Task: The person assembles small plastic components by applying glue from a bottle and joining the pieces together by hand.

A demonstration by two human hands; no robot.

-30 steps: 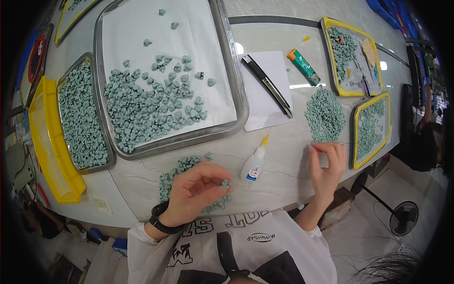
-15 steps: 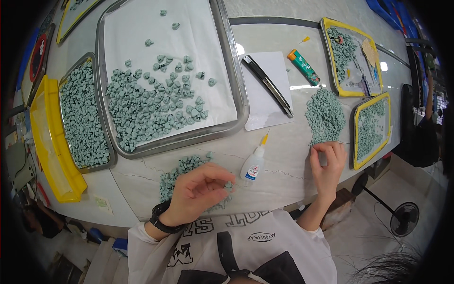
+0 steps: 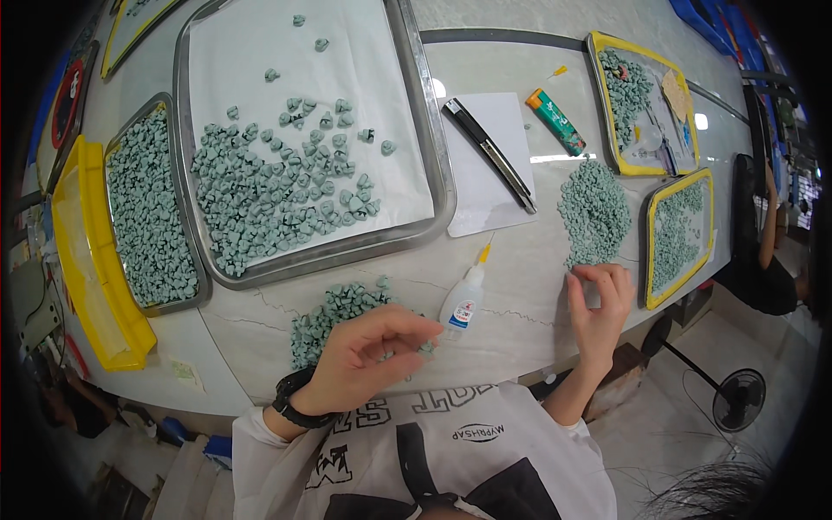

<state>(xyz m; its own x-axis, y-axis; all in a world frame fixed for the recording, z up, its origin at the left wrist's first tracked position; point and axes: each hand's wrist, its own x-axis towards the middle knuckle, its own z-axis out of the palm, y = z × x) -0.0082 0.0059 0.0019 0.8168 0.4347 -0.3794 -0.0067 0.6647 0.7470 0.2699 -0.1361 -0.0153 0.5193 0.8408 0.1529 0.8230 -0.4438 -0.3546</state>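
Left hand (image 3: 368,351) has opened wider, right hand (image 3: 600,303) nearly pinched, grips unclear; metal tray (image 3: 347,250) holds green pieces (image 3: 277,186).

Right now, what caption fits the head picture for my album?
Left hand, right hand, a white bottle between, and many green pieces.

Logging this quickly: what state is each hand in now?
Left hand: curled, thumb and forefinger apart; grip on green piece cannot be told.
Right hand: nearly pinched beside small-piece pile; whether it holds anything cannot be told.
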